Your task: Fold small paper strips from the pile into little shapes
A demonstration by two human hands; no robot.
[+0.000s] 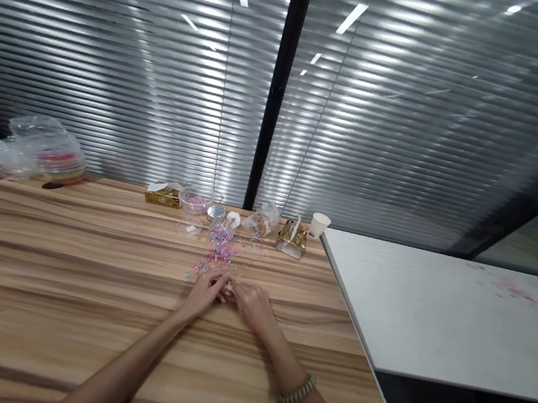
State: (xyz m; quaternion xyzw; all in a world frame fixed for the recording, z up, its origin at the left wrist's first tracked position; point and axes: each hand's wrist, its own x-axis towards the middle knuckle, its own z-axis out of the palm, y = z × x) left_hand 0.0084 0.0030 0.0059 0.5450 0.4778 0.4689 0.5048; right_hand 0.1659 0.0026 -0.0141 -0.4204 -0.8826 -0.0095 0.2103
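My left hand [207, 288] and my right hand [251, 301] meet over the wooden table, fingertips almost touching. Between them is a small pale piece [229, 286], too tiny to make out; the fingers of both hands are closed around it. Just beyond my hands lies a loose spread of small pink, purple and mint pieces [221, 251], like beads or short tubes. That spread leads back to a clear tub [221, 229] with more of the same pieces. A braided band [297, 392] circles my right wrist.
Along the back edge stand a gold tissue pack [162, 196], a round clear container [195, 201], a crumpled clear bag [263, 219], another gold pack [292, 239] and a paper cup [319, 225]. Plastic-wrapped colourful discs [60, 160] sit far left. A white table [445, 308] adjoins on the right.
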